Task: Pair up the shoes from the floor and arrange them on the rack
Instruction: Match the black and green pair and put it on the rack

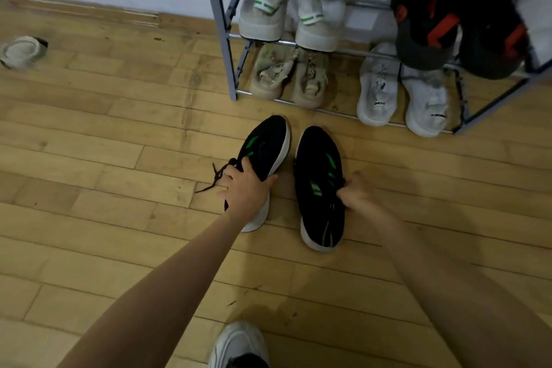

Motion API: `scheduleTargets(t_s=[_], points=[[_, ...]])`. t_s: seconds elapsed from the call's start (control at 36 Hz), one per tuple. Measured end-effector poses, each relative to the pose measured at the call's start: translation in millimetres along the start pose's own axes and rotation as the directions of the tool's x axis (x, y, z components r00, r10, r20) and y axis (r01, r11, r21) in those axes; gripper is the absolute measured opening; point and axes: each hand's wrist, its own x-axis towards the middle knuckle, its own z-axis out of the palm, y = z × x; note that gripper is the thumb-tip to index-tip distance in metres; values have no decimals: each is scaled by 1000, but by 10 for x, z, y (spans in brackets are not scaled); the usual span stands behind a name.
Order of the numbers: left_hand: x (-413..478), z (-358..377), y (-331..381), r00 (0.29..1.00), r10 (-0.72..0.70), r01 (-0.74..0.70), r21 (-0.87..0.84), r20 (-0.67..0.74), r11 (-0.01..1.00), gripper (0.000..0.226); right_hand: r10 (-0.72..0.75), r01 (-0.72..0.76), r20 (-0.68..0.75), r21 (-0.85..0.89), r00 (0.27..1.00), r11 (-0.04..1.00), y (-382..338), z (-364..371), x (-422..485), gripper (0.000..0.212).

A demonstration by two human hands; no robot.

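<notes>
Two black sneakers with green marks and white soles lie side by side on the wooden floor in front of the grey metal shoe rack (pixel 231 69). My left hand (pixel 246 190) grips the left black sneaker (pixel 267 140) over its opening, with a loose lace trailing to the left. My right hand (pixel 357 193) holds the right black sneaker (pixel 318 170) at its outer side near the collar. Both shoes point toward the rack.
The rack holds a white-green pair (pixel 286 13) and a black-red pair (pixel 454 18) on the upper shelf, a beige pair (pixel 288 76) and a white pair (pixel 403 92) below. A lone pale shoe (pixel 22 52) lies far left by the wall. My own white shoe (pixel 239 343) shows at the bottom.
</notes>
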Motion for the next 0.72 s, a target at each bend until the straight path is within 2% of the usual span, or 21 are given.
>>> scheduleTargets(t_s=[0.08,0.17,0.28,0.39,0.42,0.47,0.53,0.58,0.64,0.72], points=[[-61,176,129,1000,7,-8,61,21,998,84,8,-9,-19,-48,1000,999,218,-209,-44,24],[-147,343,250,999,48,-49,109,18,993,86,5,-7,-89,-20,996,1000,401,-306,-95,28],[-249,516,321,982,177,-186,171,68,967,88,9,4,-151,84,989,996,538,-340,-170,24],[-340,596,278,976,201,-213,193,79,958,95,-24,66,-234,175,972,982,550,-272,-280,16],[-354,599,255,974,215,-225,179,75,958,100,-36,92,-264,204,964,975,540,-239,-328,22],[-387,604,184,968,240,-248,128,77,960,108,-62,112,-269,175,961,978,532,-147,-423,56],[-431,614,121,967,242,-249,87,85,965,113,-73,87,-192,70,979,994,531,-49,-511,90],[-487,633,88,972,225,-232,102,74,967,117,-66,65,-111,-10,992,998,532,42,-569,110],[-508,647,88,980,196,-199,106,42,974,119,-50,46,-64,-55,997,997,529,119,-601,121],[-489,653,77,983,179,-181,123,27,976,122,-45,34,-61,-167,997,985,532,198,-630,121]])
